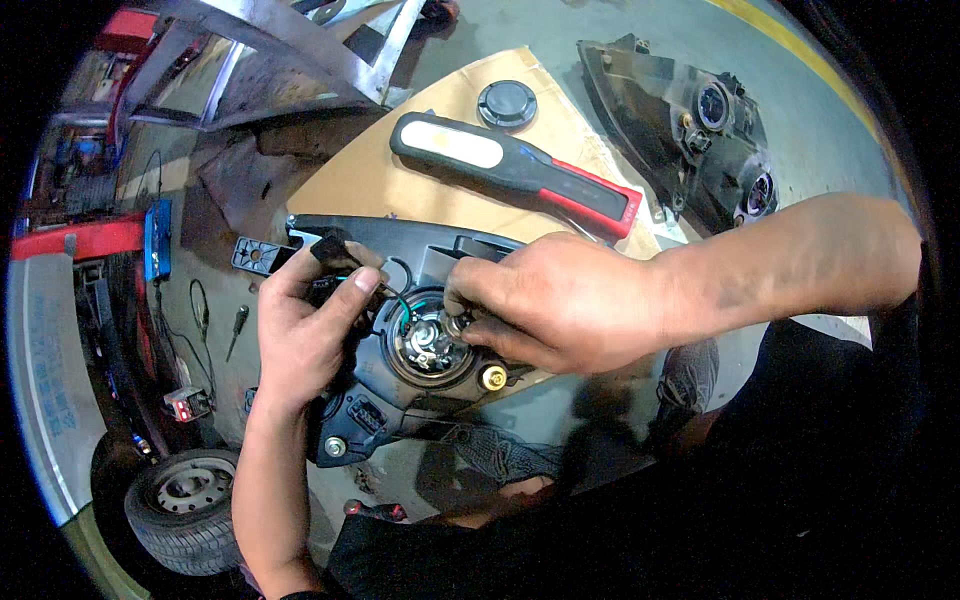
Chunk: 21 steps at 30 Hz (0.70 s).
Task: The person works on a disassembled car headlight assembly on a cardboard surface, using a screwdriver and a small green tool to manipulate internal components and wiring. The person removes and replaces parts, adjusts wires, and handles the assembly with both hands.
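A black car headlight housing (pixel 375 385) lies before me with its back up. Its round opening shows a shiny metal bulb seat (pixel 430 340) and a teal wire (pixel 406 318) running into it. At the opening's upper left, my left hand (pixel 312 325) is closed, thumb against fingers, on a black cable (pixel 398 294). From the right, my right hand (pixel 555 305) reaches over the opening's rim, thumb and fingers curled together. Something small and metallic shows at its fingertips, mostly hidden, so its kind is unclear. A brass-coloured round fitting (pixel 493 377) sits just below that hand.
Beyond the housing, a black and red work light (pixel 510 170) and a round black cap (pixel 507 105) rest on cardboard (pixel 350 180). A second headlight (pixel 650 110) lies on the floor at far right. A screwdriver (pixel 238 325) and a wheel (pixel 185 510) are to the left.
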Tool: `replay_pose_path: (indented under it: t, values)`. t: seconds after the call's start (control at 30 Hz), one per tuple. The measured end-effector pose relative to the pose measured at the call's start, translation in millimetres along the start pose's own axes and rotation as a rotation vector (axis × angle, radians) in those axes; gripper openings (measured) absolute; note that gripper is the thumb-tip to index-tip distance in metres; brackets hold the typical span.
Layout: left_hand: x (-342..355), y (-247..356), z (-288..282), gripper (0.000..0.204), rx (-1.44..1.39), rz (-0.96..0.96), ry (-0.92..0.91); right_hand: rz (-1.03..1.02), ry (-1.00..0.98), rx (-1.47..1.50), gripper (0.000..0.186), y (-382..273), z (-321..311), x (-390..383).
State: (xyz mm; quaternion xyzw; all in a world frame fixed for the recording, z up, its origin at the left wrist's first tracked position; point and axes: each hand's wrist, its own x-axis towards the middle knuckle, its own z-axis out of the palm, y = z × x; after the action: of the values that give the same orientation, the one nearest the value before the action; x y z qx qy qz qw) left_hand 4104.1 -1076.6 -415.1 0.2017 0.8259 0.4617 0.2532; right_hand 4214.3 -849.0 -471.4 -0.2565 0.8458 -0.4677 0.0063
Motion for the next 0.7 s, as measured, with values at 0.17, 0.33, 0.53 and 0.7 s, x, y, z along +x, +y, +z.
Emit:
replay_pose_path:
  t: [0.17,0.33,0.53,0.7]
  values:
    - [-1.3,-7.9,-2.6,0.015,-0.061,0.013,0.015,0.02,-0.163,-0.009,0.027,-1.7,-3.7,-0.9]
    - [-3.0,-2.7,-1.1,0.015,-0.022,-0.013,0.014,0.01,-0.231,-0.067,0.026,-1.7,-4.3,-1.6]
    - [-2.9,-2.2,3.5,0.014,-0.012,0.01,0.036,-0.038,-0.28,-0.193,0.023,-2.2,-13.1,0.9]
    - [-3.6,-4.0,1.5,0.014,0.035,0.016,0.073,-0.127,-0.21,-0.251,0.021,-1.3,-11.8,6.0]
